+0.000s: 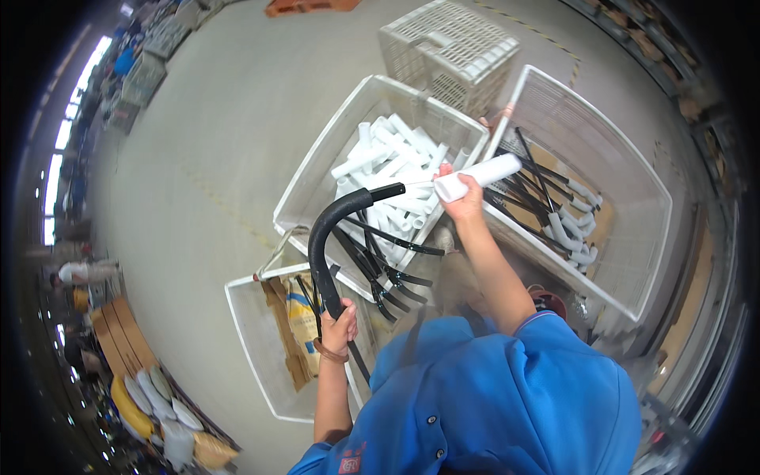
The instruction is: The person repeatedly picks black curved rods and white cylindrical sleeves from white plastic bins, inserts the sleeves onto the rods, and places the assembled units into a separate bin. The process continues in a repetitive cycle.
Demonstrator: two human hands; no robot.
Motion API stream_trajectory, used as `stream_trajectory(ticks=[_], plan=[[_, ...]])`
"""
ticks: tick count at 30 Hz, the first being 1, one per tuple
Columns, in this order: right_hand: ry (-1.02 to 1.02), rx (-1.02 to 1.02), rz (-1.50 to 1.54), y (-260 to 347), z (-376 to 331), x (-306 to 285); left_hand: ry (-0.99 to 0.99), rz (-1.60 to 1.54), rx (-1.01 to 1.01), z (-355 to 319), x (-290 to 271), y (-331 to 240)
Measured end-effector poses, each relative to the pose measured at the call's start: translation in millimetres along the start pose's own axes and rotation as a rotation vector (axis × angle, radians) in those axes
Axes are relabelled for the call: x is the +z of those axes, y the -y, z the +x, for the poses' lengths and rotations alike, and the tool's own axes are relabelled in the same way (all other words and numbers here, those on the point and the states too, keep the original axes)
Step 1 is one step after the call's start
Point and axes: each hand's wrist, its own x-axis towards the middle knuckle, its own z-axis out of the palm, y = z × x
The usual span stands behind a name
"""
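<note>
In the head view, your left hand (340, 323) is wrapped round a bent black rod (318, 241), its upper end pointing at the open end of the white tube (492, 172) — just beside it. Your right hand (465, 199) is closed round that tube, above the gap between two crates. Loose white sleeves (388, 152) fill the middle crate (317, 154); the right crate (621, 146) holds black bars (540, 176) with white ends — and the lower-left crate (244, 340) holds a sack (305, 318).
</note>
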Motion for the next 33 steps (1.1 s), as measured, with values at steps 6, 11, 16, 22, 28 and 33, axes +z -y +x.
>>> stream_trajectory(ticks=[6, 11, 16, 22, 28, 33], plan=[[0.094, -0.062, 0.106, -19, -86, 18, 0.078, 0.154, 0.088, -19, 9, 18], [-0.005, -0.017, 0.093, -34, -121, 32, -0.021, 0.377, 0.248, -19, 35, 57], [0.044, 0.008, -0.306, -62, -148, 45, -0.188, 0.721, 0.575, -13, 77, 87], [0.608, -0.147, -1.605, 40, -249, 83, 0.100, 0.299, 0.235, -34, 112, 6], [0.584, -1.960, -2.371, 184, -279, 136, 0.419, 0.168, -0.074, -88, 180, -30], [0.837, -1.298, -2.568, 224, -279, 132, 0.367, 0.348, -0.075, -98, 227, -11]])
